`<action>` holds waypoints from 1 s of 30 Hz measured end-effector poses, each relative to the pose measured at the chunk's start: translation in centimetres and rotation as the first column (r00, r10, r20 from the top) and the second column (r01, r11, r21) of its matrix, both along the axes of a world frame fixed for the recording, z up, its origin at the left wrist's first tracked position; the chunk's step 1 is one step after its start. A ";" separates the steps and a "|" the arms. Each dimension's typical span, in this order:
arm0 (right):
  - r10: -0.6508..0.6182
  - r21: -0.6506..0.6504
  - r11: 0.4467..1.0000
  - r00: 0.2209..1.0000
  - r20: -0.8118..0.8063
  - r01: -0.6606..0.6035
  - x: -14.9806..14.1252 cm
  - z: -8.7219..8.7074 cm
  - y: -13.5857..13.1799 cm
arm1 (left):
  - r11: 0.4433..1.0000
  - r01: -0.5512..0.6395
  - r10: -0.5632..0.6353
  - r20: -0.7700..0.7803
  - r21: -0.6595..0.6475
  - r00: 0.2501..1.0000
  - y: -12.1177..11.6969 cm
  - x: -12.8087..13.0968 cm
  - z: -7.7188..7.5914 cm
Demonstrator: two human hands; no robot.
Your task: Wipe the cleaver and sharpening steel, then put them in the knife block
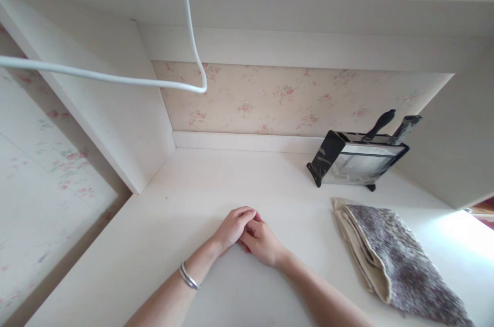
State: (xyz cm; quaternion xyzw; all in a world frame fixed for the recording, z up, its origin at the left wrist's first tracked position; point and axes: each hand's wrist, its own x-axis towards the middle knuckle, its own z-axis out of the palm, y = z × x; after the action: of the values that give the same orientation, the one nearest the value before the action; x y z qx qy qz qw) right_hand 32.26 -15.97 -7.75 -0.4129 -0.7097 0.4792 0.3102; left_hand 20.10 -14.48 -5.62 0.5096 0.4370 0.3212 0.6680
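Observation:
My left hand and my right hand are clasped together over the white countertop. The fingers of both are closed and folded against each other, and no object shows in them. Part of the fingers is hidden where the hands overlap. A silver bangle circles my left wrist. To the right of my hands, apart from them, lies a folded cloth with a mottled grey-brown face and a beige underside.
A black-framed knife block with two black-handled tools stands at the back right. White side panels and an overhead shelf enclose the counter. A white cable hangs across the upper left. Floral wallpaper covers the back wall.

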 end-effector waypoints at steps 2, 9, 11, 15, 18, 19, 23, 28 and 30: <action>-0.002 0.008 1.000 1.000 0.004 0.002 0.0 0.0 0.0 | 1.000 -0.002 0.002 -0.004 0.003 1.000 0.0 0.0 0.1; -0.008 -0.007 1.000 1.000 0.004 0.008 0.0 0.0 -0.2 | 1.000 -0.012 0.012 0.013 -0.014 1.000 -0.1 0.1 0.3; -0.003 -0.006 1.000 1.000 0.004 0.003 0.0 0.0 -0.2 | 1.000 -0.010 0.011 0.015 -0.011 1.000 0.0 0.1 0.2; -0.013 0.007 1.000 1.000 0.012 0.013 0.0 0.0 -0.2 | 1.000 -0.004 0.004 0.017 -0.013 1.000 0.0 0.0 0.0; -0.013 0.003 1.000 1.000 0.014 0.013 0.0 -0.1 -0.1 | 1.000 -0.002 0.002 0.019 -0.004 1.000 0.1 0.0 -0.2; -0.011 0.000 1.000 1.000 0.013 0.011 0.0 -0.2 -0.1 | 1.000 0.002 -0.002 0.018 0.000 1.000 0.1 0.0 -0.2; -0.018 0.001 1.000 1.000 0.014 0.018 0.0 -0.3 -0.1 | 1.000 0.007 -0.007 0.017 0.007 1.000 0.1 0.0 -0.2; -0.017 0.000 1.000 1.000 0.013 0.017 0.0 0.0 -0.2 | 1.000 -0.001 0.001 0.014 -0.003 1.000 0.1 0.0 -0.1; -0.019 0.007 1.000 1.000 0.016 0.018 0.0 0.1 -0.2 | 1.000 0.000 0.000 0.010 -0.006 1.000 0.0 0.0 -0.1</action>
State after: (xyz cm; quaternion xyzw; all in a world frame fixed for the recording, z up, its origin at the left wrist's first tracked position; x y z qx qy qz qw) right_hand 32.24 -16.16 -7.66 -0.4223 -0.7101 0.4704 0.3103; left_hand 20.14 -14.43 -5.74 0.5060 0.4347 0.3223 0.6716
